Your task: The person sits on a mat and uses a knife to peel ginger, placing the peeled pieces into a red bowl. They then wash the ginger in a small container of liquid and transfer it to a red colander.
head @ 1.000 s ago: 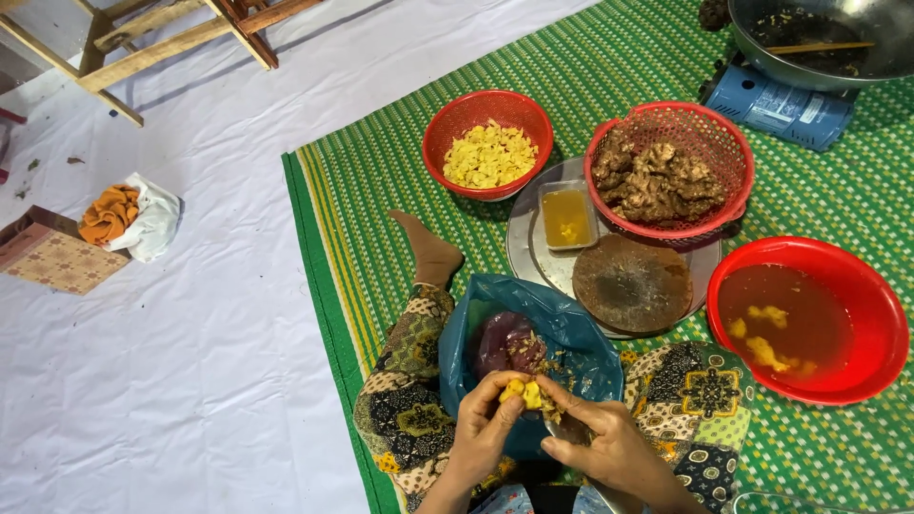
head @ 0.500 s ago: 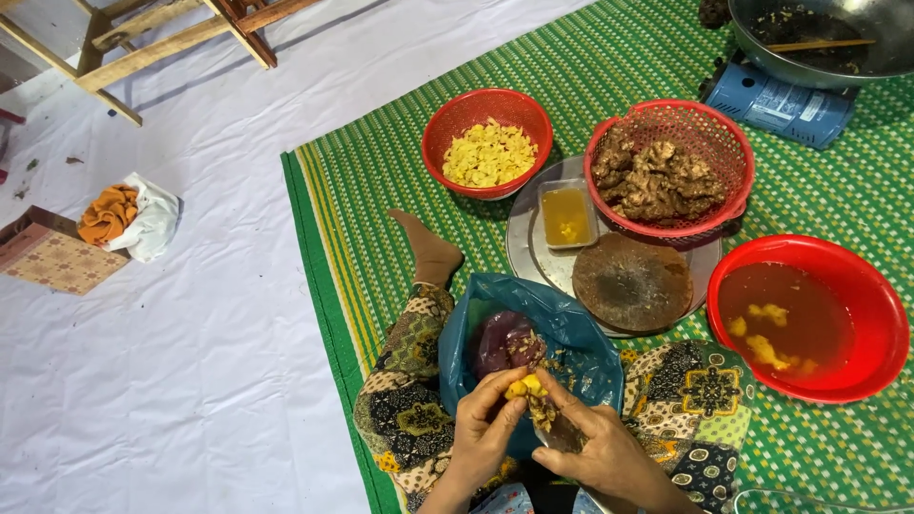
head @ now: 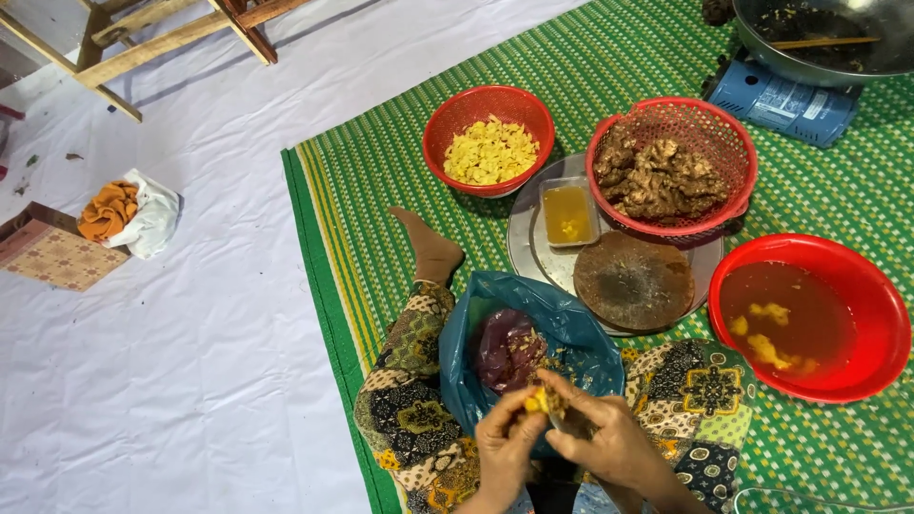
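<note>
Our hands have dropped slightly lower over the blue bag. Left hand and right hand pinch together on a yellow piece. Beyond the bag sits a red bowl of yellow pieces.

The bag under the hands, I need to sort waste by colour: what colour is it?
The bag is blue, seen best in the head view.

I am looking down at a floor-level home cooking spot; a green woven mat carries red bowls. A blue portable stove holds a wok.
</note>
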